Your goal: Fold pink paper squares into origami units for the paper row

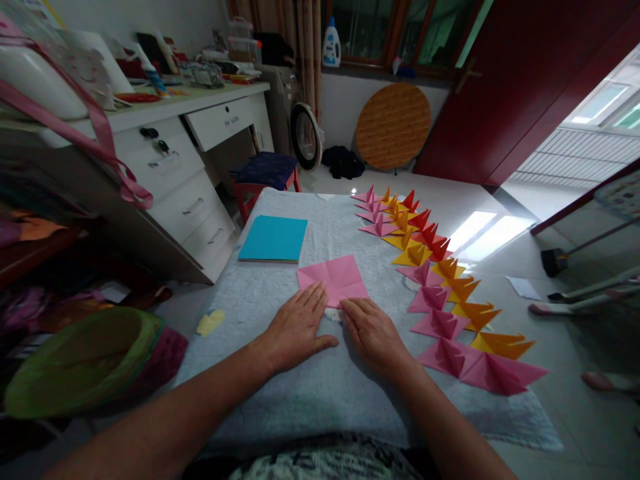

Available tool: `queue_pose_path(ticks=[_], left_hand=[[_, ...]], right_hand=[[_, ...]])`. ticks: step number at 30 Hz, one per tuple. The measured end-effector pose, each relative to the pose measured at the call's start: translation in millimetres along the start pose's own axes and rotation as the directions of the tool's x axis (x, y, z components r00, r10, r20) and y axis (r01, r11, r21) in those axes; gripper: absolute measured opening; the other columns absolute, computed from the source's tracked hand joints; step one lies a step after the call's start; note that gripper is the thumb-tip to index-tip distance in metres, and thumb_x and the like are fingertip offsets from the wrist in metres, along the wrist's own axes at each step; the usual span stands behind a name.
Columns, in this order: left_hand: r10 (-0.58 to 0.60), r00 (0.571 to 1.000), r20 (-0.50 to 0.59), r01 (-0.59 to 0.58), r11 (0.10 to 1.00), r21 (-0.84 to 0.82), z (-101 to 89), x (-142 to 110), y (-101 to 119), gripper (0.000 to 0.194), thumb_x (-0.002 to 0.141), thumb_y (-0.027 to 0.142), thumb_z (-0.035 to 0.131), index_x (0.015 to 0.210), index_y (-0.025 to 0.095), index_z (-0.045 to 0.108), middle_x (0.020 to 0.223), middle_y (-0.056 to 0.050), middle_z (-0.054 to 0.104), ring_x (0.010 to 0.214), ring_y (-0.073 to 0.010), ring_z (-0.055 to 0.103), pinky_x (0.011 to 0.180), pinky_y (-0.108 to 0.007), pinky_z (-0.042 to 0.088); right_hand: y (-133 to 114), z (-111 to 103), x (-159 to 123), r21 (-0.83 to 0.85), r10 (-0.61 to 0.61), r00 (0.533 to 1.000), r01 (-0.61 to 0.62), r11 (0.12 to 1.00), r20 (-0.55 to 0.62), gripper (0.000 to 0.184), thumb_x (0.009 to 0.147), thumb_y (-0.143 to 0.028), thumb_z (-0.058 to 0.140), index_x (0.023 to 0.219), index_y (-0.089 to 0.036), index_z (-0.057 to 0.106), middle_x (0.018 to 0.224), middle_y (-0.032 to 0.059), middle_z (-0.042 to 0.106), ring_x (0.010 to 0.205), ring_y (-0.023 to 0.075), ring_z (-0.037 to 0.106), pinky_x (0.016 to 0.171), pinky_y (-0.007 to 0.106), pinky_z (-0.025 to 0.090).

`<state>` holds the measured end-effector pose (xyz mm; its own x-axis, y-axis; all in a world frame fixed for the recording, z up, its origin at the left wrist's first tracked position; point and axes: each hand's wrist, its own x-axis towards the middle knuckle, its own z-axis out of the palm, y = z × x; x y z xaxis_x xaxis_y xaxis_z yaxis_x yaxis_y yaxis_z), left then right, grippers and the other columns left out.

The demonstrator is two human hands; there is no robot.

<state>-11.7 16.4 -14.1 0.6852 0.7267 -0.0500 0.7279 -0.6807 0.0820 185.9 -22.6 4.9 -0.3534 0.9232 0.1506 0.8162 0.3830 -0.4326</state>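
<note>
A pink sheet of origami paper (340, 275) with crossing crease lines lies on the cloth-covered table (270, 413). My left hand (300, 327) rests flat on its near left edge, fingers stretched forward and thumb pointing right. At the near right corner, my right hand (373, 330) presses down with its fingers extended. Beyond my left hand is a stack of blue paper (274, 239). To the right stand rows of folded paper cranes in pink (443, 323), yellow (477, 315) and red (435, 241).
A green-lined bin (85, 360) stands at the left below a white desk (175, 167). Past the table's far edge are a stool (265, 170), a washing machine with its door open (306, 137) and a round wooden tabletop (395, 125). A red door (480, 87) is at right.
</note>
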Motion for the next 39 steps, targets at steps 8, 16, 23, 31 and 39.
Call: queue_pose_path(ticks=[8,16,23,31,39], left_hand=[[-0.031,0.997,0.067,0.029,0.999,0.024,-2.3,-9,-4,0.096,0.085,0.077,0.046,0.151,0.008,0.039,0.161,-0.021,0.031,0.151,-0.0346,0.026,0.121,-0.048,0.021],[0.055,0.997,0.050,-0.057,0.998,0.036,-4.1,-32,-23,0.089,0.090,0.077,0.037,0.152,0.014,0.039,0.160,-0.017,0.035,0.148,-0.0314,0.032,0.120,-0.050,0.020],[0.042,0.999,-0.003,-0.041,0.996,0.083,-6.1,-43,-25,0.082,0.090,0.073,0.043,0.147,0.014,0.047,0.156,-0.016,0.043,0.145,-0.0299,0.039,0.118,-0.046,0.024],[-0.014,1.000,0.016,0.012,0.992,0.123,-7.8,-45,-18,0.080,0.091,0.068,0.048,0.147,0.011,0.047,0.155,-0.019,0.042,0.144,-0.0313,0.041,0.116,-0.046,0.031],[-0.046,0.999,0.025,0.042,0.990,0.135,-7.1,-45,-19,0.087,0.085,0.069,0.055,0.143,0.004,0.049,0.153,-0.025,0.043,0.142,-0.0354,0.042,0.116,-0.044,0.033]], right_hand=[[-13,2,7,-0.242,0.004,0.992,0.028,0.970,0.130,0.024,0.099,-0.024,0.051,0.120,-0.021,0.061,0.105,0.0086,0.063,0.096,0.0240,0.055,0.088,0.035,0.044],[-25,12,10,-0.361,0.038,0.993,0.003,0.933,0.108,0.037,0.096,-0.034,0.055,0.133,-0.029,0.055,0.111,0.0115,0.059,0.099,0.0290,0.052,0.084,0.041,0.043],[-23,10,2,-0.345,0.034,0.996,-0.003,0.939,0.086,0.048,0.092,-0.042,0.063,0.136,-0.024,0.055,0.121,0.0132,0.060,0.108,0.0301,0.052,0.091,0.043,0.044],[1,-1,-29,-0.409,0.065,0.998,-0.054,0.911,0.014,0.044,0.093,-0.043,0.062,0.131,-0.021,0.060,0.133,0.0126,0.060,0.120,0.0312,0.051,0.098,0.045,0.042],[9,-3,-46,-0.456,0.155,0.987,-0.157,0.876,-0.044,0.041,0.093,-0.039,0.062,0.128,-0.017,0.063,0.134,0.0113,0.063,0.125,0.0331,0.049,0.106,0.048,0.036]])
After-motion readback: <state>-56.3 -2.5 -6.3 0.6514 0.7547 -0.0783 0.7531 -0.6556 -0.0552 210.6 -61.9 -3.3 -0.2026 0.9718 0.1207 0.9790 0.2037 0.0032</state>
